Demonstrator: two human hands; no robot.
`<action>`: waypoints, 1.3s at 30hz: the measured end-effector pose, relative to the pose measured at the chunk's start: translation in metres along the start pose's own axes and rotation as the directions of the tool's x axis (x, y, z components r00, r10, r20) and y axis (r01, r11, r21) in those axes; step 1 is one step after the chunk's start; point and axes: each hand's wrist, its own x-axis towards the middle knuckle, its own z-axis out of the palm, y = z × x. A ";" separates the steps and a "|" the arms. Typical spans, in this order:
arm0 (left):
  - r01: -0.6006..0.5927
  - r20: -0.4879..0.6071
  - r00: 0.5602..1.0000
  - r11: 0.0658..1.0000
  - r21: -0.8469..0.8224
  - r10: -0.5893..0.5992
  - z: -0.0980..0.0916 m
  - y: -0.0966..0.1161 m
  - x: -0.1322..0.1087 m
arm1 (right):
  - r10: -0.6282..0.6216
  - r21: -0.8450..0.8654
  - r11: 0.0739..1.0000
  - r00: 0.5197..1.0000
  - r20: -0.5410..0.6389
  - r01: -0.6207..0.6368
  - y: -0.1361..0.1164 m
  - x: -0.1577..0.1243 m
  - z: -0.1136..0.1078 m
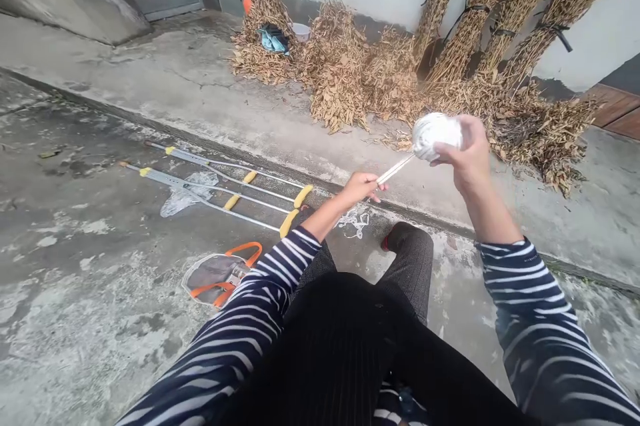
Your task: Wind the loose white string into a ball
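Note:
A ball of white yarn is in my right hand, with the fingers and thumb wrapped round its right side. Several straight white strands run from the ball down and left to my left hand, which is closed on them. Whether they are all yarn I cannot tell. Below my left hand, a loose tangle of white yarn lies on the concrete between my feet.
Two crutches with yellow pads lie at left, by a clear plastic bag. Nearer is a grey bag with orange handles. Dried plant stalks are heaped along the wall; tied bundles lean there. A low step edge crosses the ground.

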 end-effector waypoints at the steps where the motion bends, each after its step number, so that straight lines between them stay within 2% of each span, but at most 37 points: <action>1: -0.017 0.031 0.999 1.000 -0.014 0.018 0.000 0.003 -0.009 | -0.062 -0.110 0.992 0.998 -0.018 0.060 0.010 0.002 0.004; 3: -0.054 0.091 0.994 0.998 -0.031 0.056 0.002 0.012 -0.021 | -0.223 -0.318 0.925 0.975 -0.014 0.207 0.025 0.001 0.016; 5: -0.084 0.128 0.988 0.996 -0.035 0.088 0.002 0.023 -0.026 | -0.357 -0.461 0.822 0.933 0.041 0.334 0.034 -0.006 0.031; 7: -0.092 0.149 0.984 0.995 -0.031 0.096 0.002 0.034 -0.025 | -0.401 -0.520 0.755 0.909 0.115 0.399 0.037 -0.014 0.045; 11: -0.047 0.176 0.983 0.997 -0.062 0.057 0.001 0.044 -0.018 | -0.355 -0.496 0.759 0.907 0.228 0.422 0.034 -0.026 0.054; 14: -0.013 0.207 0.978 0.995 -0.098 0.033 0.004 0.043 -0.016 | -0.318 -0.424 0.808 0.909 0.271 0.409 0.033 -0.029 0.048; 17: 0.016 0.233 0.972 0.994 -0.109 0.010 0.007 0.042 -0.016 | -0.323 -0.390 0.816 0.896 0.303 0.426 0.034 -0.031 0.043; 19: 0.030 0.234 0.972 0.994 -0.102 -0.005 0.007 0.043 -0.017 | -0.334 -0.400 0.806 0.893 0.300 0.436 0.035 -0.035 0.044; 23: 0.045 0.292 0.956 0.994 -0.096 -0.015 0.005 0.047 -0.018 | -0.289 -0.499 0.791 0.936 0.202 0.353 0.033 -0.044 0.052; 26: 0.094 0.294 0.954 0.989 -0.116 -0.056 0.000 0.047 -0.020 | -0.262 -0.577 0.752 0.948 0.180 0.318 0.031 -0.047 0.053; 29: 0.196 0.288 0.943 0.978 -0.076 -0.167 -0.006 0.038 -0.021 | -0.240 -0.659 0.679 0.946 0.216 0.323 0.028 -0.046 0.046; 34: 0.321 0.310 0.894 0.945 0.058 -0.322 -0.017 0.013 -0.018 | -0.208 -0.648 0.619 0.888 0.411 0.444 0.024 -0.043 0.033; 36: 0.337 0.327 0.879 0.938 0.087 -0.346 -0.022 0.010 -0.017 | -0.179 -0.650 0.603 0.873 0.455 0.462 0.024 -0.042 0.028; 39: 0.327 0.392 0.858 0.941 0.083 -0.333 -0.029 0.016 -0.022 | -0.125 -0.680 0.583 0.875 0.467 0.446 0.027 -0.040 0.021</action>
